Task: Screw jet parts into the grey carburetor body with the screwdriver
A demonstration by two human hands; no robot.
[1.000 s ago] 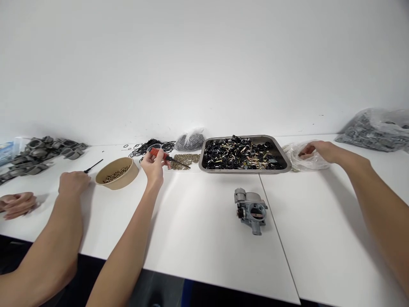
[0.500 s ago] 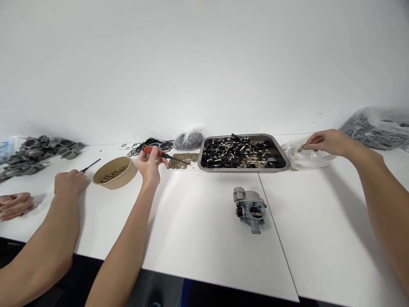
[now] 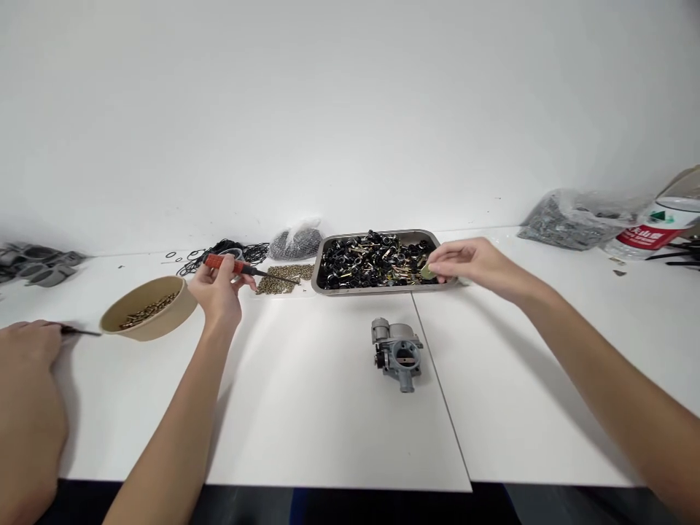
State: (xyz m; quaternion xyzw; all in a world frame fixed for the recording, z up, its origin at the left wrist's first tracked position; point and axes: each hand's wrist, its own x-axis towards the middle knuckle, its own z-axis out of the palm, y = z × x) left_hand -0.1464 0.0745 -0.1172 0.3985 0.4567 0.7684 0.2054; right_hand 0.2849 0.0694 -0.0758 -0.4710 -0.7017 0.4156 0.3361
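My left hand is closed around the red handle of a screwdriver, its dark shaft pointing right over a pile of small brass parts. Between the fingertips of my right hand is a small flat olive-yellow piece, held near the right end of a metal tray. Black and brass-coloured fittings fill that tray. On the white table in front of it sits a grey carburetor, its round bore facing me; neither hand touches it.
At the left edge, a co-worker's hand holds a thin dark tool beside a tan bowl of brass parts. Black rubber rings and bags line the wall. Far right stand a bag of dark parts and a cut plastic bottle.
My right hand has left the clear plastic bag and moved left to the tray with the olive-yellow piece. The view has turned right. The screwdriver is still in my left hand.
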